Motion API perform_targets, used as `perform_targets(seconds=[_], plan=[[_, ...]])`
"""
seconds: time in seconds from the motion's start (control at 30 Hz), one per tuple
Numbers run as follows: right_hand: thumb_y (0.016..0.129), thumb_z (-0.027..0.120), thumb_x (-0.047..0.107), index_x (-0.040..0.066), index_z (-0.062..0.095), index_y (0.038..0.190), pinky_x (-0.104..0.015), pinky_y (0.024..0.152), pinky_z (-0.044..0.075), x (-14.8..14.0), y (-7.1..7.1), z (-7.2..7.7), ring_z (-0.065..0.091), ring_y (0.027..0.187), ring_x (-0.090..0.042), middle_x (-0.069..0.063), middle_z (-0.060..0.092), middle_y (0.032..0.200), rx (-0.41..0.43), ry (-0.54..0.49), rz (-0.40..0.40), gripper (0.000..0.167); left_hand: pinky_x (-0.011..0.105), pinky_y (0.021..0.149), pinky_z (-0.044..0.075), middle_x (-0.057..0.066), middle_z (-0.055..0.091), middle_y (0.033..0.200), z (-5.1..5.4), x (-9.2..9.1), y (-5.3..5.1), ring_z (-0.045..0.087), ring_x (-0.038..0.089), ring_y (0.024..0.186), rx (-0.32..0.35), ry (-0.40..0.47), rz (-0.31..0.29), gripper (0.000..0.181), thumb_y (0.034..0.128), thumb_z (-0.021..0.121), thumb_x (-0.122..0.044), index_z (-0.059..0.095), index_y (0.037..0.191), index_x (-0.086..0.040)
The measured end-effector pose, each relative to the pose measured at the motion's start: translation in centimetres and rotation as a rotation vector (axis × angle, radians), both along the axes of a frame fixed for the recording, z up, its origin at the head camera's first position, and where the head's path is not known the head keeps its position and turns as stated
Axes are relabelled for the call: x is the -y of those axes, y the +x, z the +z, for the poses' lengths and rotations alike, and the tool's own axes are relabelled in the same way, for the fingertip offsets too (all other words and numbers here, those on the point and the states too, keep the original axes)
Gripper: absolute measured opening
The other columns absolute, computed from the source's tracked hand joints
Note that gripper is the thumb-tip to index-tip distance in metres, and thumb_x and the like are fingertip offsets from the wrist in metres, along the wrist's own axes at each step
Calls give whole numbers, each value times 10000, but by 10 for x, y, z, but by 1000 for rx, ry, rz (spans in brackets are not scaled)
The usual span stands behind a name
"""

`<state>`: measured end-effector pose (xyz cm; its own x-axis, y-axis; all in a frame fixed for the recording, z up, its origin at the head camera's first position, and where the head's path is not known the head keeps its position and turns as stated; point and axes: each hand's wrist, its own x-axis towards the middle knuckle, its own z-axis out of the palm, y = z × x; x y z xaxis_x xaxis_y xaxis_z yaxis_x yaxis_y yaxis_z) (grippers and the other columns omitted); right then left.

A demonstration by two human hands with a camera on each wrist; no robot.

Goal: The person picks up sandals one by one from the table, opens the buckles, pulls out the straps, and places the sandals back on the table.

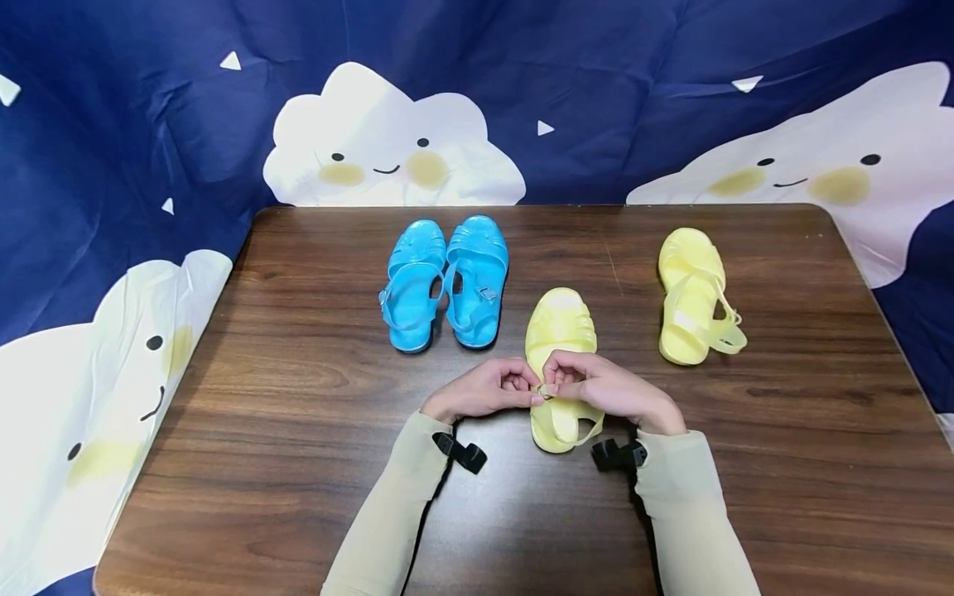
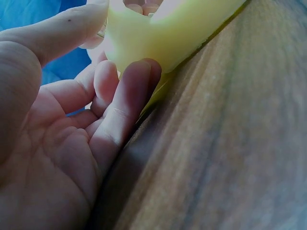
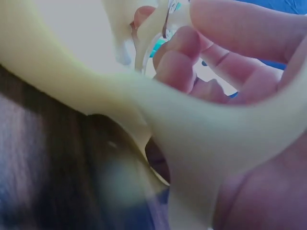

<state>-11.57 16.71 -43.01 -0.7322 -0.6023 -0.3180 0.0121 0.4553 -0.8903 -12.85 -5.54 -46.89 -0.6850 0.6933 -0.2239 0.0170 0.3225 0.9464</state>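
Observation:
A yellow jelly sandal lies on the table with its toe pointing away from me. Over its left side my two hands meet at the strap's small metal buckle. My left hand pinches the strap at the buckle from the left, with its other fingers against the sandal's side in the left wrist view. From the right, my right hand pinches the strap by the buckle between thumb and index finger. The sandal's heel strap crosses in front of that hand in the right wrist view. My fingertips partly hide the buckle.
The other yellow sandal lies at the right, its strap hanging out to the side. Two blue sandals stand side by side, left of centre. Behind the brown wooden table hangs a dark blue cloth with white clouds.

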Motion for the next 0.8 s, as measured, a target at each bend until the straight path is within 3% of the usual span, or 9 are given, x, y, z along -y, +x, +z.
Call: perform_targets(seconds=[0.2,0.47,0.8], plan=[[931,581,121,82,580,938,-252,693,421,0,-1,-2,493,775,-163,-39,520,815,2,-19,-10,40,194,662,444,-43,587,808,0,0,0,521,60,730,-5,1,1,138,895,695,-188,657,961,-73],[963,577,136,145,629,1041,-224,744,461,1,0,-2,548,835,-153,-29,593,899,-93,-52,56,95,194,646,433,-52,584,794,-1,0,1,505,55,710,-4,11,12,137,895,695,-175,641,947,-60],[951,593,123,127,632,975,-220,697,469,2,-1,-4,557,763,-114,-13,604,830,-96,-57,37,46,197,658,440,-47,600,800,-1,0,1,518,57,718,6,17,18,136,897,692,-178,661,961,-62]])
